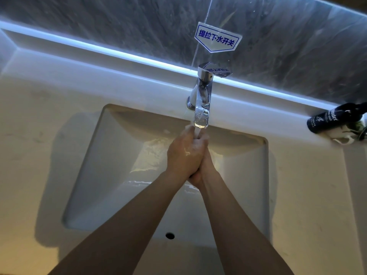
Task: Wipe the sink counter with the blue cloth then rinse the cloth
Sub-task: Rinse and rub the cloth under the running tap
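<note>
My left hand and my right hand are pressed palm to palm over the white sink basin. Their fingertips sit right under the chrome faucet. A stream of water runs from the spout onto them, and there is some foam on the fingers. Most of my right hand is hidden behind the left. I see nothing held between them. No blue cloth is in view. The pale sink counter surrounds the basin.
A dark bottle lies on the back ledge at the right, beside some small white items. A blue-lettered label is stuck on the mirror above the faucet. An overflow hole sits in the basin's near wall.
</note>
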`<state>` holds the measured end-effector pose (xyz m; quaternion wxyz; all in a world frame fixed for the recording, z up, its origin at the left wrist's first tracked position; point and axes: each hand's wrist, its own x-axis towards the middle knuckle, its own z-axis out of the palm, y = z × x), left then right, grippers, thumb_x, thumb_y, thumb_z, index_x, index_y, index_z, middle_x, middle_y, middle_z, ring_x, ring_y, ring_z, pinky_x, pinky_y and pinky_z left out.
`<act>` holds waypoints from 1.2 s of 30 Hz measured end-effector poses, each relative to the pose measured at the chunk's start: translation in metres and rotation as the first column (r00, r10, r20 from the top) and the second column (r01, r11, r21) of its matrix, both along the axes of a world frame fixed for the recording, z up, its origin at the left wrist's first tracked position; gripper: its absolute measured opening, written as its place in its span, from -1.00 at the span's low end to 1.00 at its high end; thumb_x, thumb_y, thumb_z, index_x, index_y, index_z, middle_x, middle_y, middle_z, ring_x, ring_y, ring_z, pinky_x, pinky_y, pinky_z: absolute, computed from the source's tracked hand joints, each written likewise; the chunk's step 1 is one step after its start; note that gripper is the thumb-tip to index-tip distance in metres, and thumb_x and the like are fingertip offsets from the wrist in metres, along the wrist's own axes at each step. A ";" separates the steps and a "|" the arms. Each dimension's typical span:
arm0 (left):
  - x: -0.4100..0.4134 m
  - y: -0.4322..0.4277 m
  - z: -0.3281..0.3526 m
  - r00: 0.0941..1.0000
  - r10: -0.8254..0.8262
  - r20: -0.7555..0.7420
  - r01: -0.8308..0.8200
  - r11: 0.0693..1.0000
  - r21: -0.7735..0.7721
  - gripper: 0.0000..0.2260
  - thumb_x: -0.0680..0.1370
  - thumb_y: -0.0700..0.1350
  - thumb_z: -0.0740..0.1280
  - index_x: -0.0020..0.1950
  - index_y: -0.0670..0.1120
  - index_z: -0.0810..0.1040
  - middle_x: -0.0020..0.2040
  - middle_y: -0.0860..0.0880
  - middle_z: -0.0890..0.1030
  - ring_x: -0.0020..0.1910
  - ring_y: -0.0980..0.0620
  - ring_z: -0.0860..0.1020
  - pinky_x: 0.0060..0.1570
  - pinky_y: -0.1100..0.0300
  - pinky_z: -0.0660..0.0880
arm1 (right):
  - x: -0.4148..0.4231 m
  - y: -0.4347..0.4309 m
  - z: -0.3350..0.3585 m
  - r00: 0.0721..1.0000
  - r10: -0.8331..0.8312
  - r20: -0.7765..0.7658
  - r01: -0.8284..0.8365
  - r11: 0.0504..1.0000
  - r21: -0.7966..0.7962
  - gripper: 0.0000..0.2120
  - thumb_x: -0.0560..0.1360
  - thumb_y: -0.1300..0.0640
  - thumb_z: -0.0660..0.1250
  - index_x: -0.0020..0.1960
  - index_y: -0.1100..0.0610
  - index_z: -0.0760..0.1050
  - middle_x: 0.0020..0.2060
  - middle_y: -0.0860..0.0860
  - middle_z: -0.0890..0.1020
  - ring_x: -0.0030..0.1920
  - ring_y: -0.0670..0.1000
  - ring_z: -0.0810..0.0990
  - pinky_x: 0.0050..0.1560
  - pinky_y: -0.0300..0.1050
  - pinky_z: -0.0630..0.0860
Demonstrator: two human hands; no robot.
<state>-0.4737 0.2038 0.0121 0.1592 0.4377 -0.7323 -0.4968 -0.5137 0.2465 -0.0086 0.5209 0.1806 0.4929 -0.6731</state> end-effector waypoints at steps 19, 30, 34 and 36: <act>0.021 -0.035 -0.037 0.989 0.114 0.098 -0.151 0.784 0.603 -0.59 0.61 0.22 0.24 0.05 -0.14 0.56 0.02 -0.14 0.68 -0.01 -0.16 0.68 0.04 -0.10 0.63 | -0.018 0.017 -0.020 0.901 0.084 -0.426 0.057 0.950 0.308 -0.91 0.68 0.06 0.33 0.07 0.08 0.51 0.02 0.07 0.68 -0.04 0.11 0.66 -0.01 0.13 0.64; 0.016 0.008 -0.014 0.994 -0.039 -0.098 0.034 0.998 -0.048 -0.83 0.60 0.13 0.27 -0.03 0.04 0.44 -0.14 0.02 0.54 -0.15 -0.02 0.56 -0.18 0.04 0.48 | -0.012 0.005 -0.004 0.999 0.036 0.029 -0.038 0.997 0.068 -0.65 0.61 -0.19 0.35 -0.13 0.08 0.61 -0.28 0.02 0.65 -0.27 0.01 0.68 -0.17 -0.09 0.62; 0.003 -0.007 -0.020 0.999 -0.011 0.041 0.017 0.990 -0.138 -0.70 0.63 0.16 0.19 -0.10 -0.04 0.45 -0.18 -0.09 0.57 -0.20 -0.19 0.52 -0.21 0.00 0.44 | -0.006 0.000 0.002 0.995 0.104 0.005 -0.103 0.985 0.136 -0.69 0.42 -0.17 0.55 0.01 0.03 0.71 -0.16 0.05 0.73 -0.19 0.10 0.74 -0.18 -0.05 0.65; 0.007 -0.016 -0.029 1.000 -0.010 -0.005 0.009 0.990 -0.141 -0.70 0.66 0.07 0.17 -0.18 -0.07 0.45 -0.24 -0.19 0.60 -0.22 -0.32 0.56 -0.24 -0.04 0.47 | -0.006 -0.003 0.004 0.994 0.104 -0.033 -0.095 0.974 0.205 -0.82 0.50 -0.03 0.47 -0.10 0.10 0.66 -0.24 0.13 0.66 -0.26 0.14 0.68 -0.22 -0.01 0.62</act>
